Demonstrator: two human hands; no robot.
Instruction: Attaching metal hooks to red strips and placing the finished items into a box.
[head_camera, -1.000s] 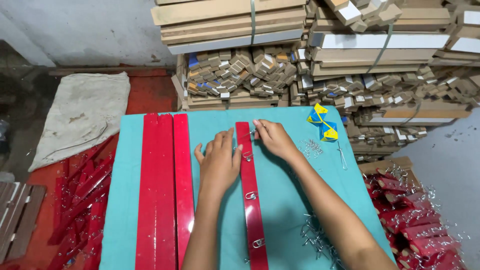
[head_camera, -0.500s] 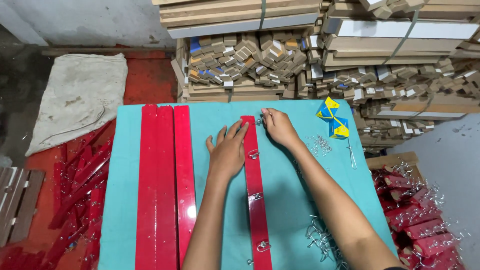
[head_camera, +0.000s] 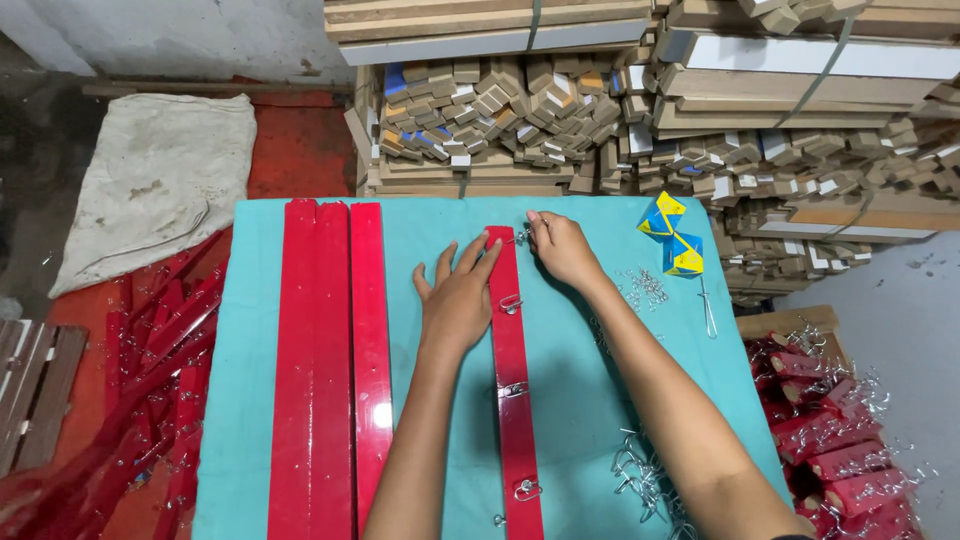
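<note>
A long glossy red strip (head_camera: 512, 400) lies lengthwise on the teal-covered table (head_camera: 570, 400), with small metal hooks fixed along it. My left hand (head_camera: 458, 298) rests flat on the strip's far part, fingers spread. My right hand (head_camera: 560, 248) pinches a small metal hook (head_camera: 519, 238) at the strip's far end. Three more red strips (head_camera: 325, 360) lie side by side to the left.
Loose metal hooks (head_camera: 640, 470) lie by my right forearm and near two yellow-and-blue boxes (head_camera: 673, 235). A thin metal tool (head_camera: 707, 305) lies by the table's right edge. Stacked wood pieces (head_camera: 520, 110) stand behind. Red bars (head_camera: 150, 380) are piled left; red pieces fill a crate (head_camera: 830, 440) right.
The view has shifted slightly. My right hand has stayed at the strip's far end with the hook; my left hand still presses on the strip.
</note>
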